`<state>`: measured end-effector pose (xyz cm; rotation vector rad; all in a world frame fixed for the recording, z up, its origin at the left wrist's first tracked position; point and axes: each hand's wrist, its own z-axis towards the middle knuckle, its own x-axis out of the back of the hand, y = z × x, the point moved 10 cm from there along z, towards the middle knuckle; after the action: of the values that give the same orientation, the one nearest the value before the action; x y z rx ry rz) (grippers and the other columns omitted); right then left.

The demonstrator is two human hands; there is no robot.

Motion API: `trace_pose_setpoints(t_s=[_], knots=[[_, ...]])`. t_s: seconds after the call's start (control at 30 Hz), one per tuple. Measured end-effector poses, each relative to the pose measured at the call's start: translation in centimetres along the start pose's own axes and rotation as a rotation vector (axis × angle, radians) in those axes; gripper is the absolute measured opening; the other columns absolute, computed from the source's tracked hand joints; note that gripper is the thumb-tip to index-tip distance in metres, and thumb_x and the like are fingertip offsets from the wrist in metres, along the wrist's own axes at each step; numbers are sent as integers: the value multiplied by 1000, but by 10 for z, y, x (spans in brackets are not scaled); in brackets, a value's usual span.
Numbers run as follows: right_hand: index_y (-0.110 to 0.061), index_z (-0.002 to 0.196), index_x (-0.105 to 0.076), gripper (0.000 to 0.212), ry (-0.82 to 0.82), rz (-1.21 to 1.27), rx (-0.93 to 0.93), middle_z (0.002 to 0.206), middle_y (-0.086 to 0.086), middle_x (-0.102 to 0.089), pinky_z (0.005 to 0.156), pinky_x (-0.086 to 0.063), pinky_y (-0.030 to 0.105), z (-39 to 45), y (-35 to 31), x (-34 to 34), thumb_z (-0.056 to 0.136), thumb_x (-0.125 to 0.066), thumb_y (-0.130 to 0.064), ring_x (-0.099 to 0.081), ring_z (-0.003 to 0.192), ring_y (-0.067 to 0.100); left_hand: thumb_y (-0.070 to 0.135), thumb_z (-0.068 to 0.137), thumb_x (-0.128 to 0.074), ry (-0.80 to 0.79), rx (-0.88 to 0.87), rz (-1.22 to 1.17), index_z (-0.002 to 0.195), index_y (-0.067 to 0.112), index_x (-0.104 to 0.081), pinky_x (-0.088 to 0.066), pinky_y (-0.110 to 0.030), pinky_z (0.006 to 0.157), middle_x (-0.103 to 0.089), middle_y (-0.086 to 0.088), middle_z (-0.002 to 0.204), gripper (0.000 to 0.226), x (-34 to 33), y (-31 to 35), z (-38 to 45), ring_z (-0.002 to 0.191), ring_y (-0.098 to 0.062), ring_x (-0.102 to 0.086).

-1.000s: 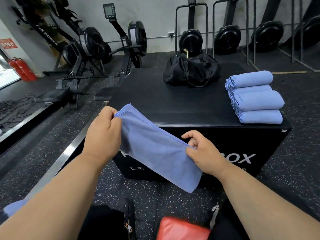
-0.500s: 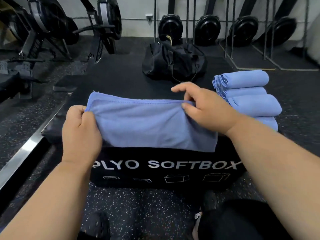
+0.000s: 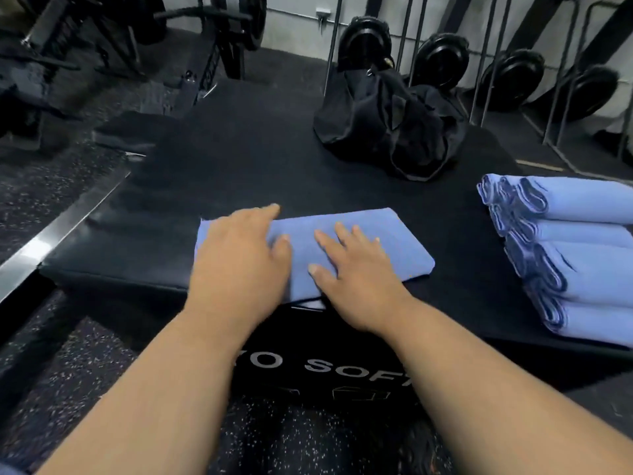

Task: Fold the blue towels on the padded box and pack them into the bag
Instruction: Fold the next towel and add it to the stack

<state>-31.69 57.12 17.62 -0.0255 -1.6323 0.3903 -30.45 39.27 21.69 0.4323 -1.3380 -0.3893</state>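
On the padded box [image 3: 239, 166], flat hands [image 3: 301, 265] now apparently press the lowered towel [image 3: 404, 248].

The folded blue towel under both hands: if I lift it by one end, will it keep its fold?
Probably not. The folded blue towel is thin cloth lying flat beneath the left hand and right hand, so it likely droops and opens. It looks light. Its near edge overhangs the padded box, so a push could slide it off.
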Motion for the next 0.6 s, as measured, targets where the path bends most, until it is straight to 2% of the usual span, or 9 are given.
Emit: trace_pose_setpoints(t_s=[0.07, 0.13, 0.23, 0.4, 0.47, 0.5, 0.53, 0.57, 0.6], knots=[[-40, 167, -15, 69, -13, -57, 3, 177, 0, -5, 130, 2, 50, 0, 4, -12, 103, -28, -64, 0, 163, 24, 56, 98, -19, -146, -127, 216, 156, 27, -48, -33, -51, 121, -45, -8, 163, 71, -38, 17, -7, 148, -33, -39], [-46, 166, -12, 75, -33, -53, 20, 177, -4, -3, 130, 3, 51, 3, 7, -12, 97, -21, -73, 3, 163, 22, 63, 99, -8, -265, -78, 351, 164, 35, -29, -18, -57, 125, -21, -5, 174, 74, -57, 2, -13, 157, -37, -19], [-50, 164, -10, 83, -57, -52, -26, 177, -8, -2, 130, 3, 52, 9, 26, -6, 88, -18, -82, 4, 163, 20, 69, 102, -14, -291, -9, 349, 168, 37, -10, -1, -58, 128, 1, -1, 177, 74, -57, -19, -13, 161, -37, 2], [-47, 166, -10, 76, -107, -75, -169, 177, -8, 2, 129, 2, 54, 20, 65, 10, 98, -33, -72, 7, 162, 20, 73, 100, -18, -290, 102, 335, 168, 32, -8, -1, -63, 127, 5, 1, 177, 80, -42, -41, -12, 162, -33, 8], [-48, 165, -10, 75, -139, -34, -209, 176, -10, 5, 129, 1, 55, 23, 75, 12, 98, -33, -72, 10, 162, 19, 71, 100, -21, -281, 147, 354, 166, 29, -17, -7, -63, 126, -2, -1, 177, 78, -35, -49, -11, 161, -34, 1], [-49, 165, -11, 73, -155, 14, -237, 176, -11, 5, 129, 1, 55, 25, 81, 14, 99, -35, -71, 10, 162, 20, 69, 100, -22, -251, 167, 353, 162, 28, -30, -15, -62, 125, -13, -2, 175, 74, -28, -52, -10, 159, -35, -10], [-48, 165, -13, 71, -166, 73, -273, 176, -12, 5, 130, 0, 53, 25, 88, 17, 101, -37, -68, 9, 163, 21, 66, 100, -23, -194, 180, 324, 150, 26, -48, -27, -58, 120, -30, -4, 169, 69, -18, -55, -7, 152, -35, -27], [-47, 165, -16, 69, -162, 136, -313, 176, -12, 3, 130, -2, 50, 26, 95, 21, 102, -40, -64, 6, 163, 20, 64, 98, -24, -106, 184, 271, 129, 22, -64, -39, -53, 109, -48, -5, 156, 66, -7, -56, -4, 138, -34, -44], [-45, 165, -19, 69, -132, 193, -355, 176, -10, 0, 130, -6, 46, 27, 103, 27, 103, -44, -60, 2, 163, 18, 62, 95, -27, -15, 181, 222, 110, 19, -71, -44, -47, 99, -60, -6, 143, 64, 3, -55, -2, 125, -33, -52]])
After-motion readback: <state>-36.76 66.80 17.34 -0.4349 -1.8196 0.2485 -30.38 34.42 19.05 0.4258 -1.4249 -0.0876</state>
